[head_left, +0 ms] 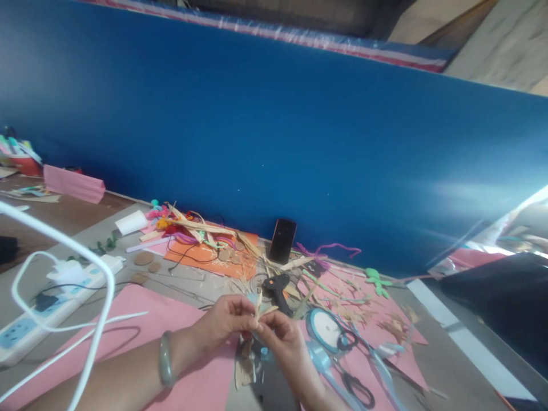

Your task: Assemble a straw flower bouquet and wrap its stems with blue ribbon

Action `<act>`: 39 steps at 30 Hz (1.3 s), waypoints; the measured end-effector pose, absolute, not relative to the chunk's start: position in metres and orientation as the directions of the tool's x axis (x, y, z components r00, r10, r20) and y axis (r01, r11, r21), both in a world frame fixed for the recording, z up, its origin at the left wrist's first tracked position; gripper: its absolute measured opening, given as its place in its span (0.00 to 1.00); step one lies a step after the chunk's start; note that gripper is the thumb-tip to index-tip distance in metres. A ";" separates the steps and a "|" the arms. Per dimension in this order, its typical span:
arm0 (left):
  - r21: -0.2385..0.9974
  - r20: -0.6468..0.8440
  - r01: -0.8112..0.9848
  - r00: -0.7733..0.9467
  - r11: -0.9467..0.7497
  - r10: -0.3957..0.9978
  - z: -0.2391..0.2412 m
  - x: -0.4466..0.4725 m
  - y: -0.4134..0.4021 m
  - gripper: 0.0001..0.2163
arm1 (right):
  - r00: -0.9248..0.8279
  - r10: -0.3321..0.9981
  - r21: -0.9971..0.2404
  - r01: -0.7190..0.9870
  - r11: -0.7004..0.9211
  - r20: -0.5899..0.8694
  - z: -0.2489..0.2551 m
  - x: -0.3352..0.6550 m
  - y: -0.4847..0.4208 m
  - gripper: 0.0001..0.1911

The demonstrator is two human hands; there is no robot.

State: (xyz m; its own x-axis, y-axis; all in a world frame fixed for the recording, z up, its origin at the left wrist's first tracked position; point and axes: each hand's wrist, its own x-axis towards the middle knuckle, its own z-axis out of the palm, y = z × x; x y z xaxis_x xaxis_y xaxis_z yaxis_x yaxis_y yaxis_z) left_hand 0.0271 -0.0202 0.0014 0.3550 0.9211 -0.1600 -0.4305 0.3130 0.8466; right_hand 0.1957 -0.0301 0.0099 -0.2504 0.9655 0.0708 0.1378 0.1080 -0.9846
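My left hand (231, 315) and my right hand (282, 334) meet at the front middle of the table, fingertips pinched together. Between them is a pale, dry, straw-coloured strip like corn husk (259, 305), with its ends sticking up and to the right. A bangle circles my left wrist. Just beyond my fingers lies a black glue gun (277, 290). To the right of my right hand are a roll of light blue ribbon (324, 329) and dark-handled scissors (358, 391). The exact grip of the fingertips is partly hidden.
A phone (282, 241) leans against the blue partition (274, 125). Pink paper (141, 308) and orange paper (199, 257) lie under scattered strips and pipe cleaners. A white power strip (60, 308) and a white cable (103, 274) occupy the left. A green figure (377, 281) lies right.
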 end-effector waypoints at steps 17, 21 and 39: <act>0.826 -0.190 -0.429 0.399 0.365 0.897 0.000 0.028 -0.022 0.13 | -0.133 0.990 -0.983 0.172 0.065 0.043 0.014 0.192 -0.032 0.19; 0.825 -0.167 -0.456 0.364 0.332 0.916 -0.001 0.028 -0.021 0.11 | -0.174 0.984 -0.993 0.105 0.061 0.042 0.012 0.190 -0.034 0.19; 0.972 -0.047 -0.205 0.307 0.115 0.950 -0.003 0.019 -0.013 0.11 | -0.223 0.972 -0.983 0.179 -0.034 -0.074 0.007 0.192 -0.030 0.20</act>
State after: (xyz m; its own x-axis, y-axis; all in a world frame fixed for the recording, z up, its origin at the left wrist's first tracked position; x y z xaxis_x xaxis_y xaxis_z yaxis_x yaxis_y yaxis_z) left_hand 0.0186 -0.0135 -0.0033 0.3072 0.9505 -0.0474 -0.2047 0.1146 0.9721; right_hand 0.1924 -0.0300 0.0070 -0.2233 0.9719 -0.0741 0.1794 -0.0337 -0.9832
